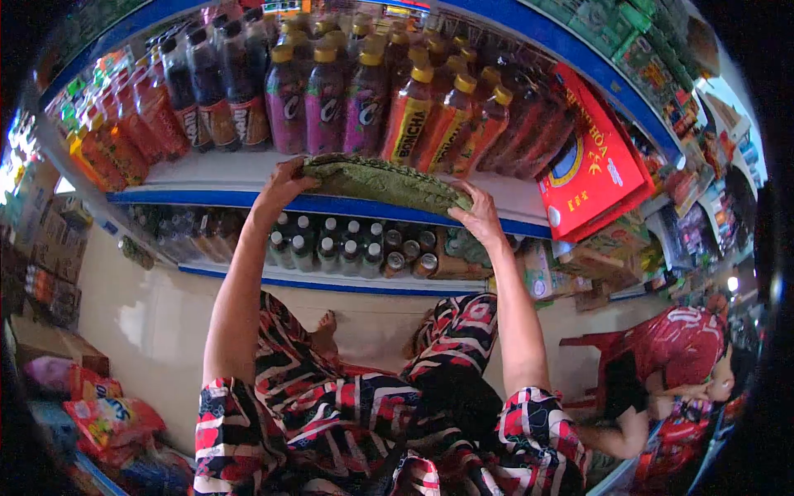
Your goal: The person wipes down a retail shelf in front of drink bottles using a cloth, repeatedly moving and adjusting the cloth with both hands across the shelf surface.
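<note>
A green folded cloth (389, 180) stretches between my two hands along the front edge of a white shelf (207, 171) with a blue rim. My left hand (285, 186) grips the cloth's left end. At its right end, my right hand (478, 213) pinches the cloth between thumb and fingers. Just behind the cloth stand purple bottles (325, 103) with yellow caps and orange-yellow bottles (409, 116) labelled Boncha. Dark bottles (207, 83) and red bottles (157, 124) are farther left on this shelf.
A red box (591, 165) leans at the shelf's right end. White-capped bottles (328, 252) and cans (426, 263) fill the shelf below. On the right, a person in a red shirt (682, 343) bends beside a red stool (591, 343). Packets (116, 417) lie at lower left.
</note>
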A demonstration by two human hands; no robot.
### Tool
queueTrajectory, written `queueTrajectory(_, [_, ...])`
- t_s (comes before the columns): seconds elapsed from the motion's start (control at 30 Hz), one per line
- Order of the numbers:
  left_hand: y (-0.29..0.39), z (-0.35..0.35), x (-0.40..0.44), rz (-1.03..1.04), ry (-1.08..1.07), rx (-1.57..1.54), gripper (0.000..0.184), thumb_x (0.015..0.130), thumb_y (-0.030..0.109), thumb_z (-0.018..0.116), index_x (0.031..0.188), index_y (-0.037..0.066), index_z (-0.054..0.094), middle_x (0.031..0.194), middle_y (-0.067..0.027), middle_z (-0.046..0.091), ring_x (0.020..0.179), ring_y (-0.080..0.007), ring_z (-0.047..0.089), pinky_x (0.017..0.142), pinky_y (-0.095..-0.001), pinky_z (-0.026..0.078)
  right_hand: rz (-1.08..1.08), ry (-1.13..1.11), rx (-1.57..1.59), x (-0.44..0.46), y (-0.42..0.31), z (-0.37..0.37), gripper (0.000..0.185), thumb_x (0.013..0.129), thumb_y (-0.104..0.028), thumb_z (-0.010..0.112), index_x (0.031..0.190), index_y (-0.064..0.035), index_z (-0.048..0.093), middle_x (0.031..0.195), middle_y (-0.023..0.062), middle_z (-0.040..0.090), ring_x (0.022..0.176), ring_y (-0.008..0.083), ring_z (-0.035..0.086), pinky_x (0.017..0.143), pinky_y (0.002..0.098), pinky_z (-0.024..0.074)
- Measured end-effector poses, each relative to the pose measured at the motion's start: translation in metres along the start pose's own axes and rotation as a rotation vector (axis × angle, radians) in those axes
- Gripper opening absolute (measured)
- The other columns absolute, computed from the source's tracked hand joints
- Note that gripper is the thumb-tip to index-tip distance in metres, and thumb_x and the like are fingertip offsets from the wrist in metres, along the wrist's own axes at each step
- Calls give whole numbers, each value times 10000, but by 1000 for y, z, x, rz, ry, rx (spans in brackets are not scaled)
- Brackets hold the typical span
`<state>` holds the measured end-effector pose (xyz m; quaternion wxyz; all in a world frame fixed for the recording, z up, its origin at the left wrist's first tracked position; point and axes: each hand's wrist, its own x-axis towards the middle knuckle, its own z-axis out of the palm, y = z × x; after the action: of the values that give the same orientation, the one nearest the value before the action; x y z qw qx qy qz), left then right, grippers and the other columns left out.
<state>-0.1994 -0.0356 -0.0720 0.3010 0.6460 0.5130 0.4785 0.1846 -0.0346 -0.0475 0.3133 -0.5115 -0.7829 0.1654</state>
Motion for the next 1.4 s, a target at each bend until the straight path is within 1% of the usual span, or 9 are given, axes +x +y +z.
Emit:
queueTrajectory(0.37, [-18, 12, 10, -36, 60, 72, 349, 720, 198, 734, 956, -38, 630, 768, -98, 645, 723, -133, 564, 646, -303, 449, 71, 176, 79, 11, -6, -5, 546, 678, -60, 718, 1195, -96, 546, 1059, 150, 640, 982, 290, 618, 860, 377, 473])
queueTrajectory(0.53, [3, 12, 5, -11, 87, 30, 441, 736, 288, 729, 1033, -24, 637, 830, -154, 679, 752, -189, 637, 683, -313, 481, -204, 585, -166, 6, -42, 10, 407, 738, -61, 638, 1134, -102, 552, 1119, 124, 552, 1079, 301, 512, 966, 434, 375])
queueTrajectory(0.73, [-33, 19, 19, -78, 241, 96, 381, 780, 270, 686, 1043, -1, 634, 708, -97, 654, 672, -173, 605, 633, -324, 466, -192, 156, -262, 2, -44, 81, 449, 848, -277, 596, 1259, -119, 504, 1312, 167, 458, 1232, 338, 406, 1052, 506, 261])
queueTrajectory(0.87, [-1, 22, 10, -188, 266, 228, 369, 804, 255, 660, 1077, 13, 609, 676, -71, 629, 632, -196, 581, 635, -346, 459, -254, 212, -430, -7, -52, 88, 519, 852, -328, 578, 1316, -130, 456, 1385, 173, 379, 1276, 344, 347, 1071, 531, 208])
queueTrajectory(0.97, [-9, 21, 2, -33, 292, -25, 360, 822, 212, 633, 1126, 30, 571, 800, -91, 637, 736, -229, 596, 674, -358, 463, -268, 200, -446, -8, -49, 89, 537, 853, -352, 568, 1331, -138, 449, 1376, 171, 397, 1269, 343, 357, 1078, 531, 193])
queueTrajectory(1.1, [17, 35, -9, 129, 679, 197, 343, 817, 82, 613, 1151, 52, 541, 1014, -132, 582, 957, -258, 548, 794, -372, 444, -227, 206, -471, -8, -49, 88, 522, 859, -369, 554, 1321, -143, 467, 1377, 157, 407, 1278, 325, 355, 1086, 527, 183])
queueTrajectory(1.27, [66, 65, -21, 415, 268, 392, 337, 764, -2, 629, 1095, 46, 589, 1059, -145, 573, 1011, -339, 530, 885, -384, 419, -200, 145, -454, -10, -52, 87, 531, 877, -372, 519, 1346, -138, 431, 1397, 157, 371, 1303, 320, 312, 1091, 527, 155])
queueTrajectory(1.3, [61, 72, -22, 410, 97, 451, 373, 791, 90, 642, 1155, 60, 567, 1164, -146, 554, 1074, -343, 507, 925, -414, 391, -210, 171, -446, -9, -51, 89, 520, 871, -352, 539, 1337, -142, 442, 1399, 147, 373, 1300, 319, 318, 1083, 536, 172])
queueTrajectory(1.4, [43, 93, -24, 453, 149, 820, 444, 825, 218, 632, 1233, 77, 525, 1281, -132, 499, 1160, -333, 463, 968, -446, 349, -232, 222, -402, -9, -47, 91, 533, 847, -321, 580, 1331, -138, 451, 1391, 134, 384, 1295, 316, 329, 1076, 535, 196])
